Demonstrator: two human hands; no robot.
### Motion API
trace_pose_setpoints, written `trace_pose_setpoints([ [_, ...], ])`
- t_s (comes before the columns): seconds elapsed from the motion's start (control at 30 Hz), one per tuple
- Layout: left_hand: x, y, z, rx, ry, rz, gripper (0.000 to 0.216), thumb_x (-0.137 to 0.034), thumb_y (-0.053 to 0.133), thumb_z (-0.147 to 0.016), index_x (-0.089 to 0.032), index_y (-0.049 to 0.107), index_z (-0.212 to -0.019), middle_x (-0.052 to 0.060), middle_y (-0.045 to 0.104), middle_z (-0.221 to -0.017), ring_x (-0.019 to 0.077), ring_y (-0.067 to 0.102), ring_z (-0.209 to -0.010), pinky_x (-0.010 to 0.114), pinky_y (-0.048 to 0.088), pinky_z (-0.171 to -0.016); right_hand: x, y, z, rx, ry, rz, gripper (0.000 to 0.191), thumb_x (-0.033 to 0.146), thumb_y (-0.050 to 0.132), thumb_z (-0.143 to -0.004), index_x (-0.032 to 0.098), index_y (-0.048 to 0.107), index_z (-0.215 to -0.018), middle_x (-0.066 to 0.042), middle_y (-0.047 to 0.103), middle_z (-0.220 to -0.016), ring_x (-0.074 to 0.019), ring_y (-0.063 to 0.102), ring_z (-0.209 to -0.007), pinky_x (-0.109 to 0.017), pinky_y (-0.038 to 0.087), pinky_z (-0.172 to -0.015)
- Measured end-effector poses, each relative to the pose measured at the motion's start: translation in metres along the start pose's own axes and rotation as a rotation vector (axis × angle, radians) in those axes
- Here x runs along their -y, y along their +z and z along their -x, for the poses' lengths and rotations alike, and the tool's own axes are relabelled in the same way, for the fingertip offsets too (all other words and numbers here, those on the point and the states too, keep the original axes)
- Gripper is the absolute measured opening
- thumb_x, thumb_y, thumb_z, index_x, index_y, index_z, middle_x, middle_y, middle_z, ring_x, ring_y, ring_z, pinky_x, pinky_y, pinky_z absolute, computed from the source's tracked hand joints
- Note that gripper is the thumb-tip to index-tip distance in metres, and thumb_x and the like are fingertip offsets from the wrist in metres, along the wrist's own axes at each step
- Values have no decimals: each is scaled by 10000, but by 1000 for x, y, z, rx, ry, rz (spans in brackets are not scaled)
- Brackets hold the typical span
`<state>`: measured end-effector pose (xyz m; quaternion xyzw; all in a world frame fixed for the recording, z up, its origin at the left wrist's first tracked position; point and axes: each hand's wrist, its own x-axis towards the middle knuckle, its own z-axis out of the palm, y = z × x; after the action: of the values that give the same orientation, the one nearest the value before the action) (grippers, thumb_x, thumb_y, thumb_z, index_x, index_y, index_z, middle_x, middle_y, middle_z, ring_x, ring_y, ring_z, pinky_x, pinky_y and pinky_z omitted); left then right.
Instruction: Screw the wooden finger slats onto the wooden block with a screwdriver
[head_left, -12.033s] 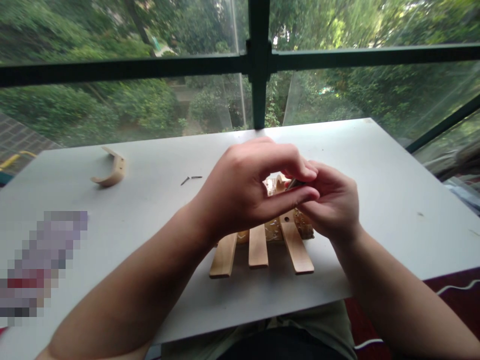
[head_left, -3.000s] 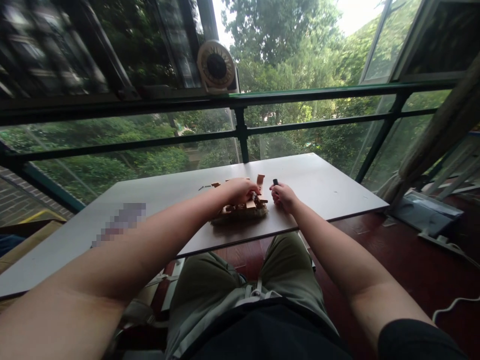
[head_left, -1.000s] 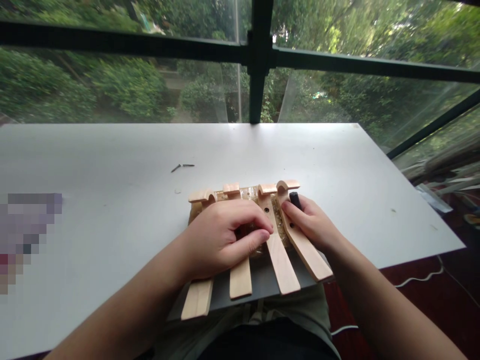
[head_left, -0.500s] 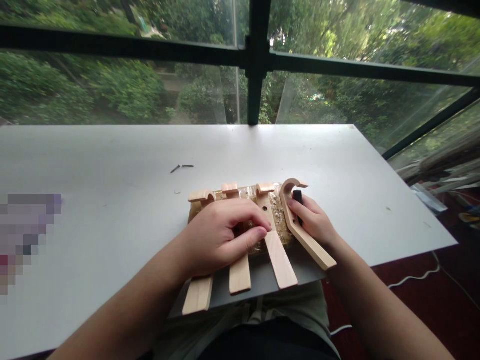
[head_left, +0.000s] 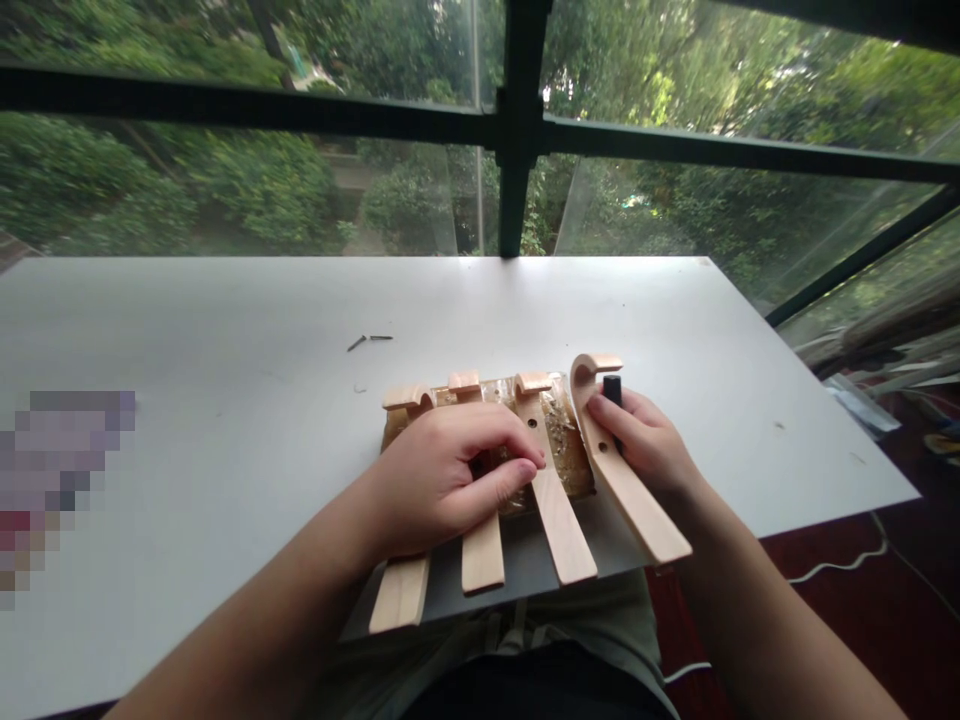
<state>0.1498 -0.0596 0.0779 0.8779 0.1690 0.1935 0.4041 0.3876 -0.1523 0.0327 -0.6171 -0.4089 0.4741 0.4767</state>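
Several pale wooden hooks with curled tops and screw holes lie side by side across a block wrapped in shiny brown tape (head_left: pixel 576 460). My left hand (head_left: pixel 461 470) lies over the two left hooks (head_left: pixel 401 595) (head_left: pixel 482 560). Its thumb and forefinger close together at the edge of a third hook (head_left: pixel 562 530); whatever they pinch is hidden. At the block's right, my right hand (head_left: pixel 649 440) grips another wooden hook (head_left: pixel 637 505), tilted and apart from the block. A black stick-like piece (head_left: pixel 613 390) is in the same grip, its lower part hidden.
Two dark screws (head_left: pixel 357 343) (head_left: pixel 381 338) lie on the white table (head_left: pixel 225 330) beyond the block. A dark grey sheet (head_left: pixel 525 578) is under the hooks at the front edge. A blurred-out item (head_left: pixel 60 460) sits at left. Windows stand behind the table.
My right hand has shifted slightly right with its hook and the black piece, widening the gap from the block. The left hand keeps its place over the hooks.
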Motion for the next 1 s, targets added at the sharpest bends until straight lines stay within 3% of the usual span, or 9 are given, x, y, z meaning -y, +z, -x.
trace_pose_setpoints([
  [0.13, -2, 0, -1, -15, 6, 7, 147, -256, 603, -957, -227, 745, -983, 15, 768, -973, 141, 711, -896, 248, 559, -832, 13, 13, 1, -64, -138, 295, 349, 469, 599, -951, 194, 533, -748, -2, 513, -695, -135, 454, -646, -286, 345, -594],
  [0.23, -2, 1, 0, -21, -2, 10, 148, -247, 601, -954, -223, 745, -976, 8, 764, -960, 135, 705, -884, 247, 553, -824, 13, 10, -1, -82, -102, 444, 404, 491, 590, -955, 196, 478, -703, 14, 456, -640, -123, 412, -601, -293, 300, -566],
  [0.5, -2, 1, 0, -12, -11, -7, 161, -268, 590, -963, -221, 743, -984, 18, 762, -962, 143, 701, -878, 261, 549, -821, -2, -1, -8, 41, -42, 275, 346, 521, 601, -946, 189, 607, -848, -1, 536, -725, -134, 423, -641, -297, 341, -602],
  [0.7, 0, 1, 1, 12, 1, -12, 167, -280, 582, -973, -223, 734, -1008, 14, 755, -986, 139, 693, -903, 260, 537, -847, 6, 8, -7, -5, -83, 318, 344, 491, 599, -945, 189, 555, -787, 15, 485, -702, -129, 423, -659, -292, 338, -611],
  [0.9, 2, 1, 2, 27, -6, -1, 157, -280, 580, -976, -242, 724, -1026, -4, 746, -998, 134, 680, -928, 265, 524, -864, 6, 18, -9, -49, -104, 370, 346, 498, 571, -949, 181, 566, -813, -9, 577, -777, -148, 504, -732, -302, 396, -687],
  [1.0, 3, 1, 2, 24, 0, 6, 149, -286, 581, -976, -250, 720, -1018, -17, 743, -991, 125, 677, -921, 262, 521, -859, 2, 21, -8, -65, -103, 339, 338, 482, 554, -955, 182, 547, -801, 0, 555, -761, -141, 493, -719, -296, 392, -673],
])
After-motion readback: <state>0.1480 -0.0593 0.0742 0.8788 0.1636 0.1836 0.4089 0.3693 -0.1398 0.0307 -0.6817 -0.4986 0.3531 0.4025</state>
